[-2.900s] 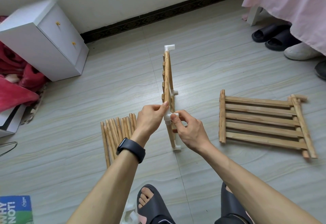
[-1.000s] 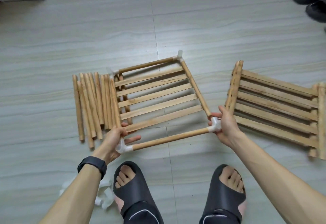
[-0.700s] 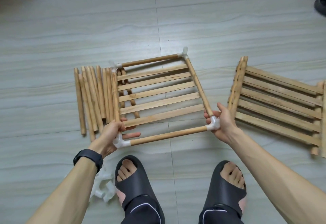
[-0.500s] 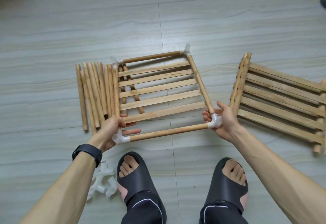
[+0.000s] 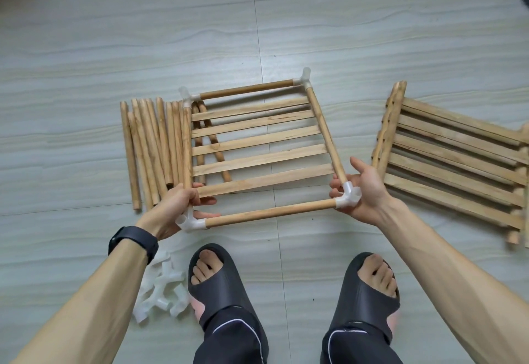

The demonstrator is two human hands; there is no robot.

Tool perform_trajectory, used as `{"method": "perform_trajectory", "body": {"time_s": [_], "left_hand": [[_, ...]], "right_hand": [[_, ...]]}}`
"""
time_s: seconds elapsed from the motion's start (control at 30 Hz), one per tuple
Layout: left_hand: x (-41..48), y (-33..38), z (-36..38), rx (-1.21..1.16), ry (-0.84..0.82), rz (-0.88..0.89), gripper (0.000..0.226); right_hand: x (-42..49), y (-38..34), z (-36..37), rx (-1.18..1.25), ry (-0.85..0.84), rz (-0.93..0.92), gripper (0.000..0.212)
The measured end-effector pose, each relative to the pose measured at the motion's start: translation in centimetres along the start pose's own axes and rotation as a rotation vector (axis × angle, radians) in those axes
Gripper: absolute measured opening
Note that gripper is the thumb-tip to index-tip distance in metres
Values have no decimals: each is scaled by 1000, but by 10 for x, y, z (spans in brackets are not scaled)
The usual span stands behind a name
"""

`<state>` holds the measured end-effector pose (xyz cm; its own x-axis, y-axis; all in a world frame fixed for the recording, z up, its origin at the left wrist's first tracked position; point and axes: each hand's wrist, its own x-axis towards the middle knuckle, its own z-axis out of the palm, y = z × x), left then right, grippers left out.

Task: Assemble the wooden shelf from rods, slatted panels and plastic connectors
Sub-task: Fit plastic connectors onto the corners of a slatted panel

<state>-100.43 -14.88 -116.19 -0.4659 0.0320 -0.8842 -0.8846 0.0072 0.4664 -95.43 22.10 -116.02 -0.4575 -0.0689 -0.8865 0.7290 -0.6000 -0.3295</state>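
One framed tier (image 5: 257, 146) looks done: slats boxed in by four rods and four corner connectors. It's being held flat over the floor in the middle, with its left edge over the loose rods (image 5: 148, 151). The left hand (image 5: 171, 209) is curled round the left rod by the near-left connector (image 5: 190, 221). The right hand (image 5: 363, 191) is cupped loosely under the near-right connector (image 5: 347, 196), fingers bent round it. Next, the tier probably gets set down and uprights pushed into the open sockets. Spare connectors (image 5: 163, 292) are by the left foot, and more slatted panels (image 5: 452, 163) are stacked at right.
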Motion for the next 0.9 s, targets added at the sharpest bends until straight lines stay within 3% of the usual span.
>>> {"method": "perform_trajectory", "body": {"time_s": [0.27, 0.53, 0.9], "left_hand": [[-2, 14, 5, 52, -32, -25, 40], [-3, 19, 16, 110, -42, -9, 37], [1, 28, 24, 195, -24, -18, 35]], "right_hand": [[-3, -3, -6, 232, -166, 92, 49], [9, 2, -10, 145, 152, 35, 65], [10, 13, -20, 65, 204, -96, 57]]}}
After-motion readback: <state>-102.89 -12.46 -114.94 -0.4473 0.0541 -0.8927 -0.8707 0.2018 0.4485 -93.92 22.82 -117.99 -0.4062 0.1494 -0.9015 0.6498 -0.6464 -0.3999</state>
